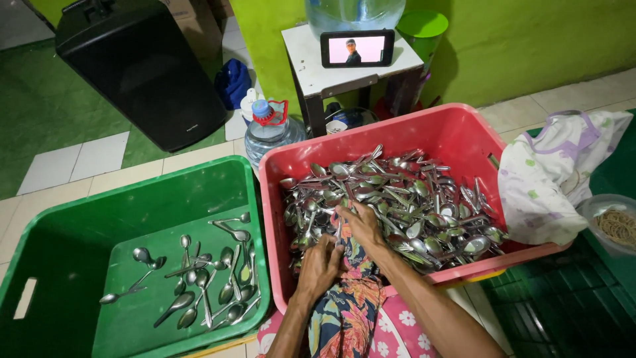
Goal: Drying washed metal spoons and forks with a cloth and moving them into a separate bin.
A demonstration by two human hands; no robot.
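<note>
While over spoons [391, 199], both hands [344, 245]

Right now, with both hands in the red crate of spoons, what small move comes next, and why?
Probably close the right hand on a few spoons and lift them; it rests on the pile, while the left hand presses patterned cloth.

water jug [354, 13] top cut off

Tiled floor [99, 156]: green crate [73, 245], red crate [457, 136], water bottle [268, 136].
</note>
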